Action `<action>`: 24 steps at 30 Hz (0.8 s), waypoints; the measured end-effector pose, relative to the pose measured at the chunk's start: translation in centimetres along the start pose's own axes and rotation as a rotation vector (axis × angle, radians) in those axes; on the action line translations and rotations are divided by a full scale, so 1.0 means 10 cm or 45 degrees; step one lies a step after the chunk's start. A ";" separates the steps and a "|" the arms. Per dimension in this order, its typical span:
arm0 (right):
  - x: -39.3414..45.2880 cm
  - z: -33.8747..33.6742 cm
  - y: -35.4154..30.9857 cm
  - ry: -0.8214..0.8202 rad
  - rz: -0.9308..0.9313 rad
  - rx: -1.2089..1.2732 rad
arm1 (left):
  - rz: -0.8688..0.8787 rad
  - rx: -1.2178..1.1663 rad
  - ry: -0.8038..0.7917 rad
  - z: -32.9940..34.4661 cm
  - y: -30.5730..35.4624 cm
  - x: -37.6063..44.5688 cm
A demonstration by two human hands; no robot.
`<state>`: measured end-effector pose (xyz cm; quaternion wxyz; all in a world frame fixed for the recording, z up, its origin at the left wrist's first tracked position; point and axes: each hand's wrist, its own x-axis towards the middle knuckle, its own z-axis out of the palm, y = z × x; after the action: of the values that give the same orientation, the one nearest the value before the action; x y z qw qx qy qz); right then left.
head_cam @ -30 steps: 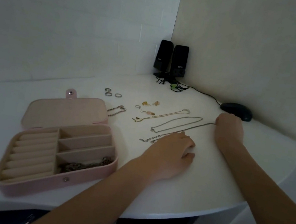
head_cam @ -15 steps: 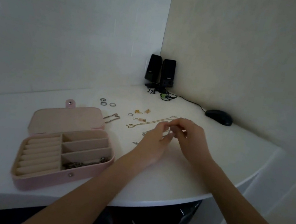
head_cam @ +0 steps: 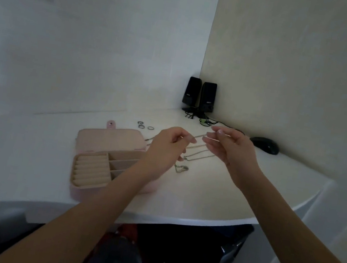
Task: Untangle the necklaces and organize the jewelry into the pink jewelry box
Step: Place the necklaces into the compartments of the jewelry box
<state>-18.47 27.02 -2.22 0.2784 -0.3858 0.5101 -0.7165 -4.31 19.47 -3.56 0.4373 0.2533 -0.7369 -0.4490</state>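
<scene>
The pink jewelry box lies open on the white desk, ring rolls on its left side, compartments on the right partly hidden by my left forearm. My left hand and my right hand are raised above the desk, each pinching a thin silver necklace that stretches between them. Its lower end hangs down to a small heap on the desk. Another silver chain lies beneath the hands. Three rings rest behind the box.
Two black speakers with tangled cables stand in the corner. A black mouse sits at the right by the wall. The desk's curved front edge runs below my forearms, with dark floor space underneath.
Both hands came together over the chains, pinched a silver necklace and lifted it off the desk. The view tilted up, so box and desk sit lower in the frame.
</scene>
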 end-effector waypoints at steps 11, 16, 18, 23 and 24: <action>0.09 0.17 0.07 0.145 0.212 0.624 | -0.234 0.251 -0.305 -0.99 0.03 -0.32; 0.07 0.12 0.12 0.223 0.270 0.647 | -0.320 0.088 -0.296 -1.14 0.16 -0.39; 0.05 0.11 0.12 0.232 0.281 0.625 | -0.349 0.039 -0.328 -1.13 0.19 -0.41; 0.00 0.11 0.06 0.212 0.275 0.610 | -0.350 0.176 -0.407 -1.16 0.22 -0.46; 0.00 0.12 0.05 0.200 0.273 0.598 | -0.350 0.206 -0.416 -1.18 0.21 -0.48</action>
<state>-17.43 26.25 -2.45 0.3942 -0.1978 0.3879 -0.8093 8.39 18.95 -1.18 0.2252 0.3094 -0.7900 -0.4789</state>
